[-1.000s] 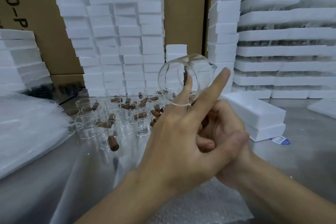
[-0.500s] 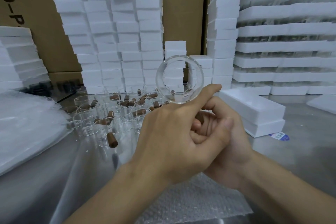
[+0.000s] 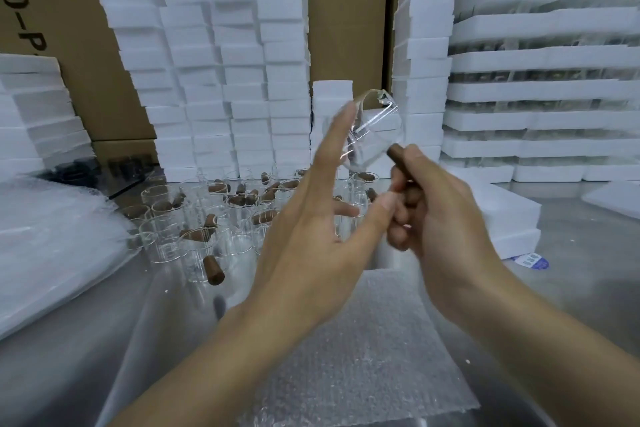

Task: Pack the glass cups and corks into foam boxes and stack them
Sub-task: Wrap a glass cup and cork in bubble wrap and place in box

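A clear glass cup (image 3: 375, 123) is held tilted in the air at centre. A brown cork handle (image 3: 396, 151) sticks out of its lower right side. My right hand (image 3: 443, 218) grips that cork handle with curled fingers. My left hand (image 3: 311, 229) is spread with straight fingers, its index finger lying against the cup's left side. Several more glass cups with brown corks (image 3: 207, 218) stand clustered on the metal table behind my hands. A closed white foam box (image 3: 512, 215) lies to the right.
A bubble wrap sheet (image 3: 363, 340) lies under my hands. Tall stacks of white foam boxes (image 3: 214, 62) stand behind, with wider foam trays (image 3: 536, 97) at right. A pile of bubble wrap (image 3: 52, 246) fills the left. Cardboard cartons (image 3: 346, 10) form the back wall.
The cup has tipped from facing me to tilted sideways. My left hand opened and its fingers straightened. My right hand came out from behind it, holding the cork handle.
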{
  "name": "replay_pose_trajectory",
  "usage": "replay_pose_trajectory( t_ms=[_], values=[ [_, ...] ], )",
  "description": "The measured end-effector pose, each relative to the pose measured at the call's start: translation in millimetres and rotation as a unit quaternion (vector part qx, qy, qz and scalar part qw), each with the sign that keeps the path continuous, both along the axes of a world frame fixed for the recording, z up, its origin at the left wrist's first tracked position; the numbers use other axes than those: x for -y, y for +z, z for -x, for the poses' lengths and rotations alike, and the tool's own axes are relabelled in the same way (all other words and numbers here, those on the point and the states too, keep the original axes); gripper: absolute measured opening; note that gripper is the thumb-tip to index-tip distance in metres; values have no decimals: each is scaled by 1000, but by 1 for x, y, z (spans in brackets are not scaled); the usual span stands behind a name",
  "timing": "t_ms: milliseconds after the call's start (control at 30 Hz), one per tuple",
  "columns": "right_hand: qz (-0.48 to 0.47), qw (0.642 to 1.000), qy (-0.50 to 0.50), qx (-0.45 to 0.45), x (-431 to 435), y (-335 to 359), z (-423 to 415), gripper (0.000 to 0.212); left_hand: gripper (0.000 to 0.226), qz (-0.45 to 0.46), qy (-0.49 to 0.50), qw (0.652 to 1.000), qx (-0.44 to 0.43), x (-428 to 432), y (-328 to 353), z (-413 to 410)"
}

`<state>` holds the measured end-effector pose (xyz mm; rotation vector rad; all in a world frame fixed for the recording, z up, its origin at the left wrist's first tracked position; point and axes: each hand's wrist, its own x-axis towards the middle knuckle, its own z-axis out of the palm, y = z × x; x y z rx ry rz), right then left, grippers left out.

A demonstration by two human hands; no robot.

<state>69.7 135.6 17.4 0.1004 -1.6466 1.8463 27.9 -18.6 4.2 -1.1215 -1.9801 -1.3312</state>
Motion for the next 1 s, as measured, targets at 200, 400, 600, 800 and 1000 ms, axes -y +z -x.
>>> replay_pose_trajectory(
  t_ms=[200,400,600,800,1000],
  values=[
    [-146,987,-59,-37,-15,6,-1,46,95,-4,45,999,-18,7,0,21],
    [-256,962,-84,-41,-4,-2,-6,49,83,26,156,977,-140,13,-1,32],
    [-272,955,-93,-75,3,-4,-9,44,74,-32,154,976,-153,16,7,30],
    [-323,925,-158,-120,6,-14,-7,52,72,-113,78,987,-78,16,10,27],
    [-342,924,-128,-112,2,-14,-7,69,66,-152,-23,988,16,13,14,23]
  ],
)
